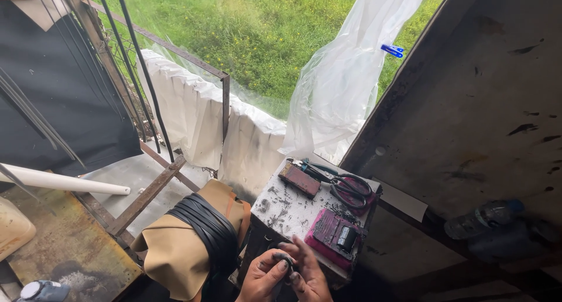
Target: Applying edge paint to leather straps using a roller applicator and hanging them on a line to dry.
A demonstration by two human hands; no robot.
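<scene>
Both hands are meeting at the near edge of a small stained work stand (293, 211), low in the view. The left hand (261, 277) is pinching a small dark ring-shaped piece (284, 259) between thumb and forefinger, and the right hand (308, 273) is closing its blackened fingertips against the same piece from the other side, so the piece is sitting between the two hands, just over the stand's front edge. What the piece is made of is too small and dark to tell.

On the stand top, a shallow magenta tray (329, 232) is lying just beyond the right hand, and it is holding a small black cylindrical item (346, 239). Farther back a brown rectangular block (299, 179) is resting beside a pair of scissors (344, 186) with dark handles, which is lying partly over a second magenta pad (358, 198). Dark crumbs are scattered across the white surface between them.

To the left of the stand, a folded tan sheet (175, 252) is draping over something, with a bundle of black strips (209, 229) lying across it. A white pipe (64, 184) is leaning over a rusty metal surface (67, 243). At the right, under a dark stained board (468, 109), a clear plastic bottle (483, 218) is lying on its side; its contents cannot be made out. Clear plastic sheeting (345, 74) is hanging by the opening onto grass.
</scene>
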